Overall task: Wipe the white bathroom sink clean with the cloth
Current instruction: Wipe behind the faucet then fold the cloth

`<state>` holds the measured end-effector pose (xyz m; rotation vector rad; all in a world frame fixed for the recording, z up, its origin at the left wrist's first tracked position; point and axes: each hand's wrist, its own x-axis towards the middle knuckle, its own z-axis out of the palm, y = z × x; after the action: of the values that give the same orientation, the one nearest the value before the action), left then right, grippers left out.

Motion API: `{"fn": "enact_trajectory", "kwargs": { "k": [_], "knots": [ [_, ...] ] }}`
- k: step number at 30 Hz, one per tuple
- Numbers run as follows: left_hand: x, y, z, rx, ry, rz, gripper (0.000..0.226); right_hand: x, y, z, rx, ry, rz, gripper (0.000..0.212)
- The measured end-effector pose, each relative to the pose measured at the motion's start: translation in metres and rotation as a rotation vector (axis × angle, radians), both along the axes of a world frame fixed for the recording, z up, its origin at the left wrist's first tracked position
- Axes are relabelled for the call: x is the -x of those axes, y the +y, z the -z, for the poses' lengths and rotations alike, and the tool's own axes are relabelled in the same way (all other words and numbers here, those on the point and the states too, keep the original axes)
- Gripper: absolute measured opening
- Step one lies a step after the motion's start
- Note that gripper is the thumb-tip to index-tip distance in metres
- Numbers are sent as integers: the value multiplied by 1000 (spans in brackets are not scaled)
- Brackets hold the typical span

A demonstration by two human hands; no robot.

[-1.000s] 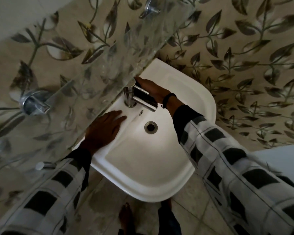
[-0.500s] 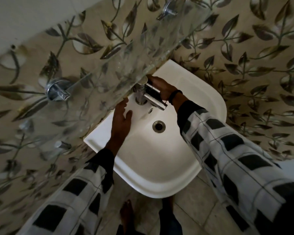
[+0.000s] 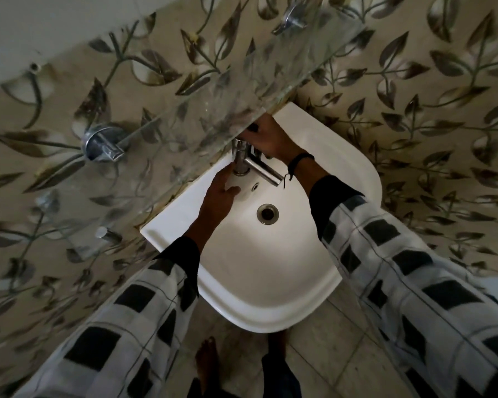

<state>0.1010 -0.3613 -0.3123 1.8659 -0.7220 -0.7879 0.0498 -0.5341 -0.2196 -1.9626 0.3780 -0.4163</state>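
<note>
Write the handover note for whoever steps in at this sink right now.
Left hand: open, fingers lying on the sink ledge beside the base of the tap.
Right hand: behind the tap at its top, fingertips hidden under the glass shelf; grip unclear.
No cloth visible in either hand.
Done: cannot tell how much is wiped.
Left: locate the cloth, then wipe the basin, rim and around the drain.
</note>
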Motion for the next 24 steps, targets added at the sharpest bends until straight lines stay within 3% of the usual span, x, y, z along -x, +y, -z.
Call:
{"fn": "enact_trajectory", "kwargs": {
  "k": [6, 8, 10, 13, 15, 18, 21, 24],
  "knots": [
    [-8, 2, -2, -42, -33, -15, 61, 13, -5, -12, 887, -55, -217, 21],
    [-10, 4, -2, -15, 6, -21, 62, 17, -12, -5, 1262, -63, -300, 25],
    [-11, 7, -1, 17, 68, -49, 64, 22, -11, -3, 1477, -44, -371, 19],
    [-12, 13, 3, 46, 139, -142, 70, 6, 23, -18, 1666, 139, -388, 8],
    [-10, 16, 6, 53, 157, -192, 73, -10, 38, -13, 1694, 229, -309, 23],
    [-6, 24, 7, 35, 122, -205, 74, -15, 53, 10, 1822, 214, -267, 37],
    [-3, 32, 5, 35, 74, -175, 72, -11, 52, 14, 1960, 324, -483, 11],
    [-1, 36, 2, 28, 36, -141, 69, 9, 37, 20, 1968, 378, -648, 24]
  ]
}}
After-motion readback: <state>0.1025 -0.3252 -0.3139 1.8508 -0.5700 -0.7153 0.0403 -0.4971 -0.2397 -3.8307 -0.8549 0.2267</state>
